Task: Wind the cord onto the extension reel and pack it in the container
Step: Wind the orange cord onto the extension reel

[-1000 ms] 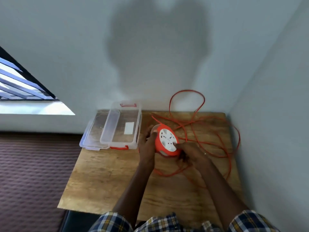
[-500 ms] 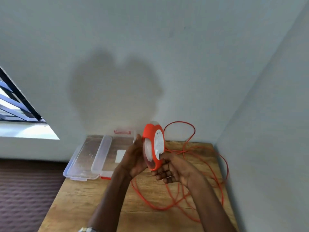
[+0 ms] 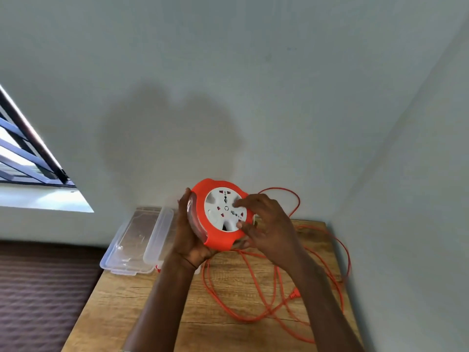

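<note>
the reel [image 3: 220, 215] is being held up in the air above the far part of the tabletop [image 3: 142, 295], between the two hands, with its white socket face turned toward the camera and tilted a little to the right. the left hand [image 3: 189, 232] is cupping it from the left and from underneath, its fingers curling round the back edge, so this hand is carrying the weight. the right hand [image 3: 264, 224] is lying over the right side of the face, its fingers [image 3: 241, 203] spread and bent, tips touching the white disc; it is likely getting ready to turn it.

what the winding turns on: the cord [image 3: 266, 295] is hanging from the lower right of the reel and lying loose in wide loops on the tabletop, below and to the right, so the right hand is the nearer one to the slack. the plug [image 3: 294, 296] is lying among the loops, well apart from the reel.

the clear container [image 3: 137, 240] is sitting open on the tabletop to the left, just beside the left wrist.

the spot where the cord enters the reel is hidden behind the right hand, and the left hand's fingers behind the reel are out of sight. the container's right half is covered by the left forearm.
</note>
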Available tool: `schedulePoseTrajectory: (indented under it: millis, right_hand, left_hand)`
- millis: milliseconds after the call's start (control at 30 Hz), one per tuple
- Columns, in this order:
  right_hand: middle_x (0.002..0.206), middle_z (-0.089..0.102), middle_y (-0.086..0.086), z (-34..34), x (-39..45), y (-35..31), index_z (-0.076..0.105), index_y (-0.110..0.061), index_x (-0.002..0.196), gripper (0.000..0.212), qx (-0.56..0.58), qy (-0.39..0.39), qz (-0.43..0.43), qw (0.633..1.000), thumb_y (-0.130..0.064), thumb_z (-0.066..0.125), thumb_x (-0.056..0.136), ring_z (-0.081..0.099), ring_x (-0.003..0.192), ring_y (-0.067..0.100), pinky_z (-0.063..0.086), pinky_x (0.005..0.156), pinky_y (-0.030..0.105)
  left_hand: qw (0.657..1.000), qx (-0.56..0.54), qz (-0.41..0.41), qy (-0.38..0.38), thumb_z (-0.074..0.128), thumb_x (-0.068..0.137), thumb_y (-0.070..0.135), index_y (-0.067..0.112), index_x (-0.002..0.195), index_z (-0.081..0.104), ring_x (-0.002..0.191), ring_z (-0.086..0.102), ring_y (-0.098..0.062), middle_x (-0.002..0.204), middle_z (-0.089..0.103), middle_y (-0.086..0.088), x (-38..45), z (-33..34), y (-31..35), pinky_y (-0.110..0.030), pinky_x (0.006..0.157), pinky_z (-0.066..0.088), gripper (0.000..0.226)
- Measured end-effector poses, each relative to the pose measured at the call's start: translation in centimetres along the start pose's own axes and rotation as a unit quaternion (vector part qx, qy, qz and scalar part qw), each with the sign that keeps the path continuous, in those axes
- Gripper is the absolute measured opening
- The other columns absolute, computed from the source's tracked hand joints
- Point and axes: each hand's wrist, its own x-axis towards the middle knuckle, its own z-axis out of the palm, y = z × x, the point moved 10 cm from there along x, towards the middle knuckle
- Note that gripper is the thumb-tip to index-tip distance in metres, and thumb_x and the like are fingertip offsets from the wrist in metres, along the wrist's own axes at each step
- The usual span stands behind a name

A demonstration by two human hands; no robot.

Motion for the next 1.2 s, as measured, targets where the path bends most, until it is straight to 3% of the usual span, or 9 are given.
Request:
schedulePoseTrajectory:
  millis: [100,333,500,600,733,767,900,1100,1200]
  right_hand:
    - [0.137,0.054,-0.019,1.2,-0.3,-0.3,0.062,-0.045,0.131,0.042,0.001,-0.016,-0.021,1.000,-0.034,0.073,0.092,0.046,0.125,0.007,0.041,0.094,0.018]
    - [0.124,0.059,-0.015,1.8,0.0,-0.7,0.045,-0.056,0.144,0.065,-0.105,-0.048,-0.018,0.993,-0.046,0.073,0.086,0.046,0.113,0.009,0.050,0.087,0.030]
    - [0.084,0.072,-0.017,0.4,-0.5,0.2,0.063,-0.044,0.127,0.067,-0.019,0.116,0.110,0.987,-0.078,0.064,0.070,0.068,0.078,0.001,0.054,0.062,0.023]
    - [0.092,0.078,-0.007,0.7,0.2,1.1,0.066,-0.034,0.115,0.068,0.008,0.130,0.173,0.976,-0.086,0.055,0.073,0.074,0.081,0.010,0.057,0.062,0.026]
    - [0.081,0.072,-0.014,-1.6,1.3,0.6,0.068,-0.038,0.117,0.041,-0.069,0.106,0.080,0.989,-0.067,0.061,0.090,0.067,0.072,0.003,0.047,0.057,0.021]
    - [0.088,0.069,-0.017,-1.7,1.5,0.7,0.065,-0.043,0.121,0.035,-0.059,0.083,0.054,0.993,-0.058,0.068,0.090,0.065,0.079,0.002,0.049,0.062,0.023]
    - [0.129,0.054,-0.023,1.3,1.0,0.7,0.057,-0.057,0.133,0.054,-0.020,-0.080,-0.024,0.996,-0.033,0.075,0.088,0.047,0.117,0.002,0.044,0.088,0.020]
    - [0.111,0.056,-0.028,1.1,1.1,1.3,0.048,-0.062,0.137,0.063,-0.067,-0.038,-0.014,0.997,-0.053,0.075,0.081,0.046,0.103,-0.002,0.038,0.073,0.015]
    - [0.100,0.066,-0.026,0.4,0.9,1.5,0.051,-0.059,0.134,0.066,-0.050,0.021,0.019,0.998,-0.073,0.071,0.073,0.059,0.093,0.001,0.048,0.068,0.021]
  left_hand:
    - [1.000,0.008,-0.013,-0.016,0.063,0.088,0.080,0.017,0.156,0.052,0.143,0.052,-0.047,0.162,0.048,-0.022,-0.3,0.2,0.1,-0.070,0.116,0.040,0.093]
    - [0.994,0.085,0.027,0.063,0.082,0.071,0.077,0.020,0.138,0.072,0.124,0.069,-0.040,0.144,0.067,-0.020,-0.7,-0.5,0.4,-0.056,0.095,0.060,0.088]
    - [0.989,0.105,0.068,0.085,0.079,0.076,0.070,0.013,0.136,0.073,0.122,0.068,-0.040,0.138,0.068,-0.023,-0.7,0.9,1.0,-0.054,0.102,0.057,0.083]
    - [0.986,0.105,0.068,0.110,0.073,0.081,0.074,0.016,0.128,0.078,0.113,0.074,-0.037,0.132,0.072,-0.021,-0.4,0.7,1.2,-0.051,0.094,0.063,0.075]
    - [0.989,0.092,0.045,0.108,0.053,0.093,0.075,0.017,0.137,0.072,0.120,0.070,-0.037,0.140,0.068,-0.019,-0.3,0.2,1.6,-0.053,0.105,0.055,0.076]
    - [0.989,0.093,0.038,0.104,0.053,0.093,0.076,0.017,0.139,0.071,0.121,0.070,-0.037,0.142,0.067,-0.019,-0.3,0.1,1.9,-0.054,0.106,0.053,0.077]
    - [0.992,0.094,-0.019,0.078,0.059,0.089,0.079,0.019,0.142,0.069,0.120,0.070,-0.040,0.143,0.067,-0.018,-0.1,0.2,1.7,-0.058,0.104,0.053,0.080]
    - [0.989,0.101,-0.049,0.094,0.052,0.092,0.081,0.021,0.135,0.074,0.115,0.074,-0.039,0.137,0.071,-0.018,0.2,-0.4,1.0,-0.056,0.096,0.060,0.077]
    - [0.988,0.100,-0.049,0.105,0.054,0.092,0.079,0.019,0.135,0.074,0.115,0.074,-0.039,0.137,0.071,-0.019,0.4,-0.4,0.9,-0.055,0.096,0.059,0.077]
